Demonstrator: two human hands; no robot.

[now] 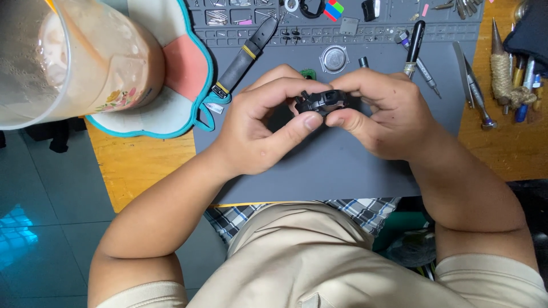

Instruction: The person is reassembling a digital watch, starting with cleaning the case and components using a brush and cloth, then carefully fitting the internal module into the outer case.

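Both my hands hold a black watch case point(323, 101) above a grey work mat point(342, 165). My left hand point(260, 125) grips it from the left, thumb pressed on its near edge. My right hand point(385, 114) grips it from the right, thumb meeting the left thumb under the case. A grey watch strap with yellow stripes point(242, 57) lies on the mat behind my left hand. A round metal case back point(334, 58) and a small green part point(309, 73) lie just beyond the fingers.
A large plastic cup of pale drink point(68, 57) stands at the left on a teal-edged cloth point(182, 74). Screwdrivers point(415, 41), tweezers point(471, 80) and a twine-wrapped tool point(502, 74) lie at the right. Small parts fill the mat's rear trays point(274, 23).
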